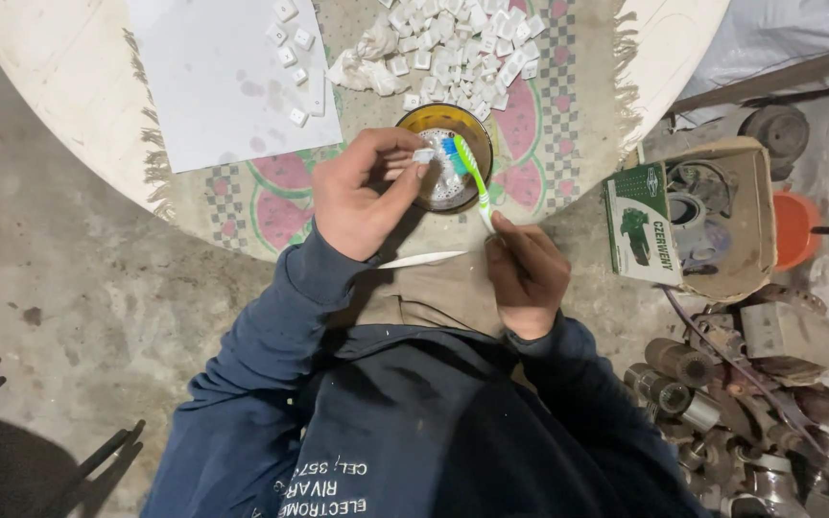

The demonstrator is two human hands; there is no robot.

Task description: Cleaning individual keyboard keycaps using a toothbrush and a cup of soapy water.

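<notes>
My left hand (362,192) pinches a small white keycap (423,154) between thumb and fingertips, just over a round brown bowl (475,128) holding soapy water. My right hand (527,269) grips the handle of a green and white toothbrush (473,172). Its blue bristles rest against the keycap. A pile of several white keycaps (467,48) lies behind the bowl on a patterned cloth (530,125) over a round table.
A white sheet (213,86) with a few keycaps on it lies at the table's left. An open cardboard box (712,221) with metal parts, an orange tub (793,228) and a heap of metal pieces (750,403) sit on the floor at right.
</notes>
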